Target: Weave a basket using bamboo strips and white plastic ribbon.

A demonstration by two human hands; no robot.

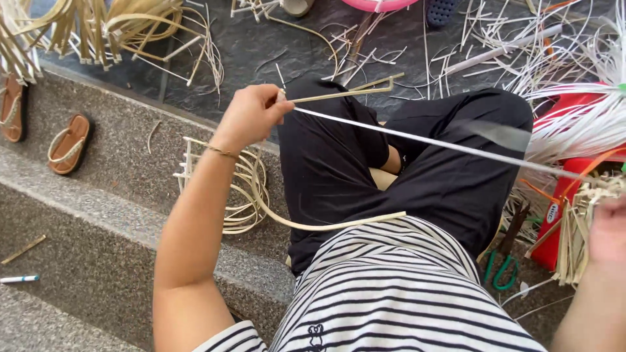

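Fingers of the left hand (251, 116) were closed around one end of a long pale strip (417, 140), which was stretched taut across the black-trousered lap toward the right hand (610, 231). Only part of that hand was seen at the frame's edge, and its grip could not be told. A red container (574, 173) was set beside the right knee, with white strips (580, 124) spilling from it. Green-handled scissors (503, 270) were laid near it on the floor. A coil of cane (244, 195) was rested on the stone step, and sandals (68, 143) were left further off.
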